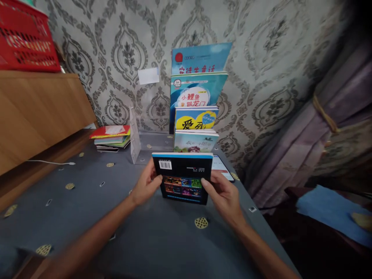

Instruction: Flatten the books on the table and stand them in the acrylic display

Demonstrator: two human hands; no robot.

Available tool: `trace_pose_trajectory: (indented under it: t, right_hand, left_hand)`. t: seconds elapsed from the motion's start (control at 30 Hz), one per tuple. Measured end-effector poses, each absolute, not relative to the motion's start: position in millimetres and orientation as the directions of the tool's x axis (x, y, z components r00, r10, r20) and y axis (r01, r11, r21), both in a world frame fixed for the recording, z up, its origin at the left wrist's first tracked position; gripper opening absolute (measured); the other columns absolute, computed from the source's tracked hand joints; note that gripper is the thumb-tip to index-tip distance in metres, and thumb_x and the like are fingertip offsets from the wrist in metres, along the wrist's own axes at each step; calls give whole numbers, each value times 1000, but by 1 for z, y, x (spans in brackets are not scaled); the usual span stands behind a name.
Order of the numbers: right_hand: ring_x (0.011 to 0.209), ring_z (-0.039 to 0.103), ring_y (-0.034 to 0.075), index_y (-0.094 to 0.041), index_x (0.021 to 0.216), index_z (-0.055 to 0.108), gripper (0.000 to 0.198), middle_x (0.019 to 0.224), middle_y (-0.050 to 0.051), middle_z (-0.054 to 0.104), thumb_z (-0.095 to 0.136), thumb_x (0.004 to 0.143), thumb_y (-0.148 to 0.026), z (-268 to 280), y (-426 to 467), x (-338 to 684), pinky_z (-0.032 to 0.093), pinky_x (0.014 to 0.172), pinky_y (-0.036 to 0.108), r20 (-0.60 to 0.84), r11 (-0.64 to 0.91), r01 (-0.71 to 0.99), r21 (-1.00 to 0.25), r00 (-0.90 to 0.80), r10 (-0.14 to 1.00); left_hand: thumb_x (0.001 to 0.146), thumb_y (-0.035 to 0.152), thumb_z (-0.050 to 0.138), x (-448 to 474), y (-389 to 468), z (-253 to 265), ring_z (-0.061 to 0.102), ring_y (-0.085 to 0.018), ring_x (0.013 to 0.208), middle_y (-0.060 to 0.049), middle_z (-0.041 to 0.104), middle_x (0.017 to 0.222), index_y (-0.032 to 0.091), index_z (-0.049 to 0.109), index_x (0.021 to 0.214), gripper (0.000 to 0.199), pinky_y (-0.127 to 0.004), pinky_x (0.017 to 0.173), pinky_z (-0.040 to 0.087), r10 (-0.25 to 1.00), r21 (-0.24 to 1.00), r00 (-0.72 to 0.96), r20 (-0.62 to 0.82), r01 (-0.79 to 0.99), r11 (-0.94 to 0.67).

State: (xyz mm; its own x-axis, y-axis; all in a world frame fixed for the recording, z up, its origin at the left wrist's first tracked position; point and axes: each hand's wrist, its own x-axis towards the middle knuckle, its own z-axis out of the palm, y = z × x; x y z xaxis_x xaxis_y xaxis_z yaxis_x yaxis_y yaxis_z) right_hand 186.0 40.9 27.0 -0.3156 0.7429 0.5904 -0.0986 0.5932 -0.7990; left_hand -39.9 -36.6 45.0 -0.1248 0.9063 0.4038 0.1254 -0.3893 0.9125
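A black book (180, 190) with a barcode and small colourful pictures on its cover is held upright between my hands, upside down to me. My left hand (147, 184) grips its left side, thumb on the cover. On the opposite edge, my right hand (225, 193) has its thumb pressed to the cover and its fingers behind. Just beyond it, several books stand in a stepped row: a pale green one (194, 142), a yellow one (186, 118), a teal one (200, 91) and a blue one (200, 58). They stand in a clear acrylic rack (135, 135).
A stack of books (113, 139) lies left of the rack. A phone (222, 168) rests behind my right hand. A white cable (55, 162) crosses the grey tablecloth (130, 240). Wooden cabinet (43, 112) with a red basket (27, 40) stands left; a curtain (308, 143) hangs right.
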Motion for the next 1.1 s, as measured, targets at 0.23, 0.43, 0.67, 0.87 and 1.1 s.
trace_pose_trajectory:
  t: [0.23,0.43,0.67,0.87,1.1]
  right_hand:
    - [74,66,18,-23,92,67,22,82,4,71,60,96,-43,19,45,189,56,67,28,710,751,89,-654,-270,650]
    - [61,59,20,-27,83,64,17,70,2,64,58,96,-36,13,45,191,51,58,33,771,816,213,-538,-268,578]
    - [61,57,20,-26,87,63,14,70,2,63,56,97,-34,7,44,187,48,58,33,758,793,211,-572,-235,609]
    - [65,60,19,-24,114,62,23,90,6,70,55,94,-33,10,44,187,52,64,34,677,735,244,-632,-288,678]
    - [71,64,21,-25,132,53,41,107,9,71,50,91,-27,5,50,190,55,69,37,603,677,302,-672,-307,736]
  left_hand:
    - [89,33,62,-32,-42,15,59,-19,92,-7,63,107,20,45,135,50,-31,83,49,926,911,-92,367,236,-338]
    - [81,28,73,-30,-43,-8,58,-23,88,-7,64,97,22,52,114,40,-34,82,48,950,954,-224,219,252,-161]
    - [80,27,75,-20,-44,6,58,-29,112,-8,64,102,24,51,116,43,-38,94,50,943,969,-277,184,213,-126]
    - [79,24,73,-20,-45,3,62,-26,106,-7,66,105,22,51,117,44,-36,92,51,931,943,-269,246,288,-166]
    - [80,26,73,-21,-32,5,62,-28,113,-7,65,109,25,46,124,52,-35,89,53,944,967,-268,192,218,-135]
